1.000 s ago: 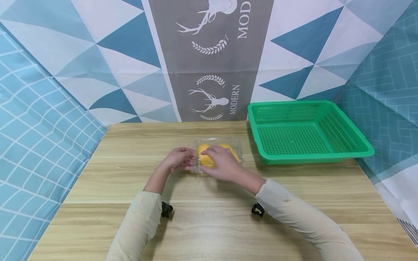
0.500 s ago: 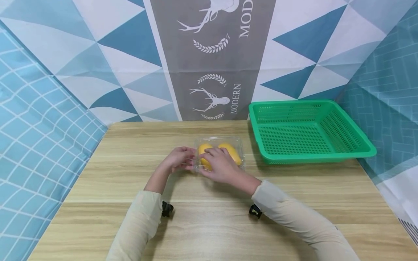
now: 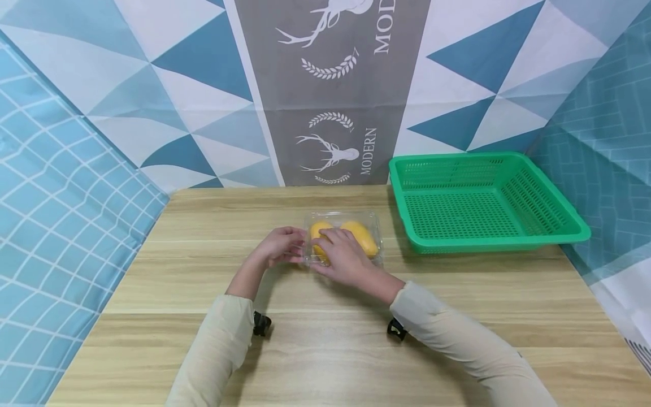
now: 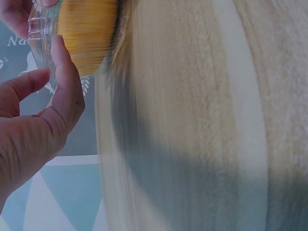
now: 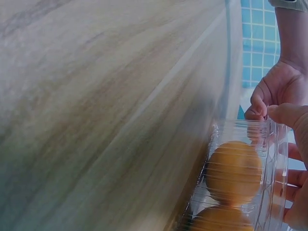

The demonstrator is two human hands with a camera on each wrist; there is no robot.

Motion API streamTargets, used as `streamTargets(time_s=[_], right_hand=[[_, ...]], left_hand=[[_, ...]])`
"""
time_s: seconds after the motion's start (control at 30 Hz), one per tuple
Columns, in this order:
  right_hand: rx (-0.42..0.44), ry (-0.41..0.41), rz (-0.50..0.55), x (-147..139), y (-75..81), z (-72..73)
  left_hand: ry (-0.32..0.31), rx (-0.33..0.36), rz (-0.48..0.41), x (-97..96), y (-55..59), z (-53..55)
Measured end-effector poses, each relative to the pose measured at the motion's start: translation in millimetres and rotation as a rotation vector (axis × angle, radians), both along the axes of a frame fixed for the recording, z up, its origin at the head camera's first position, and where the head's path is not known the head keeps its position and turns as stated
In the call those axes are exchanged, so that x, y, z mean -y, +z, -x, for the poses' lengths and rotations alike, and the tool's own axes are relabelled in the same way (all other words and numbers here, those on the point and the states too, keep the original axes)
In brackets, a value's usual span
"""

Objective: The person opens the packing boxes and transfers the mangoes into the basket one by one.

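Observation:
A clear plastic clamshell box (image 3: 376, 225) lies on the wooden table, its lid down, with two yellow, mango-shaped fruits (image 3: 362, 238) inside. At the box's left end, my left hand (image 3: 278, 246) pinches the rim between thumb and fingers, as the left wrist view also shows. My right hand (image 3: 351, 264) reaches over the box from the near side. Its thumb (image 5: 284, 114) grips the rim corner close to the left fingertips, and its other fingers spread across the lid. That hand hides part of the left fruit. Through the plastic, the right wrist view shows both fruits (image 5: 235, 172) side by side.
A green plastic basket (image 3: 460, 217) with perforated walls stands at the back right of the table (image 3: 325, 350), nothing in it. Patterned cloth (image 3: 325, 90) hangs behind the table, with blue cloth on both sides. Both sleeved forearms cross the near part of the table.
My right hand has shifted slightly left, its thumb now near the box's front left corner, uncovering more of the right fruit. My left hand keeps its place at the rim.

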State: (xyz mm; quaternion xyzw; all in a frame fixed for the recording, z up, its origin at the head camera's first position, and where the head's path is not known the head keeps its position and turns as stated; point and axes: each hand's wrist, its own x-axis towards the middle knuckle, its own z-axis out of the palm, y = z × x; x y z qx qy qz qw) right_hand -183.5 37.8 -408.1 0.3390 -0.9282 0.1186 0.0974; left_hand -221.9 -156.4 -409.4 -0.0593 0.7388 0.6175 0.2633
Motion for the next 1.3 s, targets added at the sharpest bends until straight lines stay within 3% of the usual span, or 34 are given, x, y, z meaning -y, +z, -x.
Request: streamTargets(time_s=[0.37, 1.3], right_hand=[[-0.033, 0.018, -0.034, -0.7, -1.5, 2.4], [-0.361, 0.133, 0.091, 1.6, -19.0, 7.0]], left_hand=[[-0.015, -0.005, -0.011, 0.5, -1.0, 0.0], [-0.002, 0.002, -0.024, 0.1, -2.6, 2.2]])
